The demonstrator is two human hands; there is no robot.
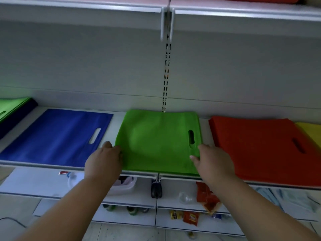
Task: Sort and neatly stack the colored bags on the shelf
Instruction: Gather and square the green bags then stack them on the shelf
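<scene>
1. Position. The green bag [157, 141] lies flat on the shelf [205, 121], directly below the slotted upright [166, 72], which serves as the landmark here. Its near edge runs along the shelf's front lip.
2. Grip state. The left hand [104, 160] grasps the bag's left near corner, fingers curled over the edge. The right hand [211, 160] grasps the right near corner just below the handle slot, thumb on top of the fabric.
3. Risk: overhang. The near edge sits at the lip; a pull toward the person would likely drag the bag off onto the lower shelves.
4. Risk: skew. Uneven force from the two hands would probably rotate the bag out of square with the upright.
5. Risk: buckling. The fabric looks thin and limp; pushing it back may ripple it rather than slide it.
6. Risk: colour mixing. Left of the upright lies the blue bag [57, 136]; right of it lies the red stack [260, 145]. A sideways shift could overlap either.
7. Count. Green at the upright: one visible layer. Blue: one. Red: several layers, number not readable. One yellow bag [311, 134] shows farthest right of the upright. Farthest left, a green-over-navy pile [13, 106] shows two colours. Hands: two.
</scene>
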